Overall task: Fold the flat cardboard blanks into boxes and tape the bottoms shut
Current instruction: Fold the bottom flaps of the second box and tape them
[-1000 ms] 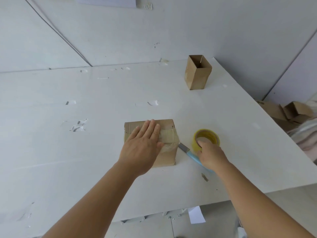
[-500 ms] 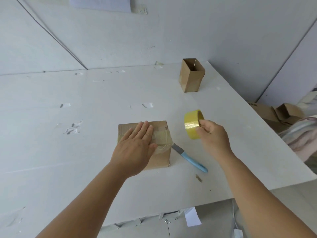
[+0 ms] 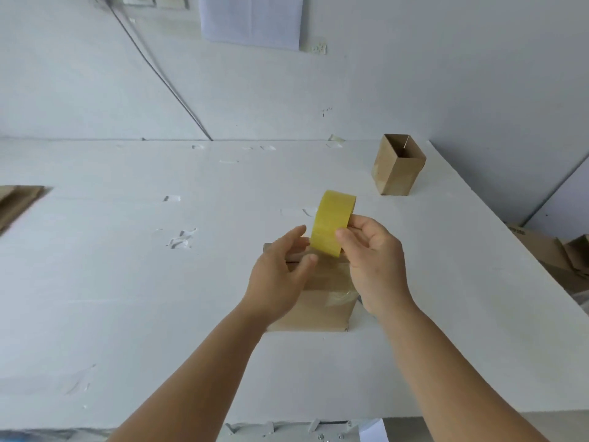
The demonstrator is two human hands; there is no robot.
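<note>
A yellow tape roll is held upright above the middle of the white table, gripped by my right hand with thumb and fingers on its edge. My left hand hovers beside the roll, its fingertips at the roll's left side, fingers apart. Under both hands lies a brown cardboard box, bottom up, with clear tape over its seam. The hands hide most of its top.
A folded open box stands upright at the table's far right. Flat cardboard blanks lie at the left edge. More cardboard is piled beyond the right edge. Tape scraps dot the table. A wall runs behind.
My right hand lifted the tape roll off the table and carried it over the box. My left hand came off the box top and rose to the roll. The blue cutter is hidden now.
</note>
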